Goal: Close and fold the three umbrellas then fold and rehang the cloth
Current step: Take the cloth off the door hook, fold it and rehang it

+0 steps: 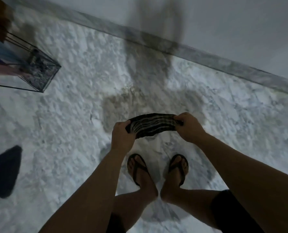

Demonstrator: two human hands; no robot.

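Observation:
A dark cloth with pale stripes [152,125] is stretched between both hands above the marbled floor, in front of my feet. My left hand [122,136] grips its left end with curled fingers. Pinching the right end is my right hand [188,126]. The cloth sags slightly in the middle and looks folded into a narrow band. A dark blue and black object [4,172] at the left edge is blurred; I cannot tell whether it is an umbrella.
A black wire-frame stand [39,73] sits on the floor at the upper left, with coloured fabric [3,64] hanging beside it. A grey skirting strip [190,51] runs diagonally under the white wall. My sandalled feet [156,170] stand on the marbled floor.

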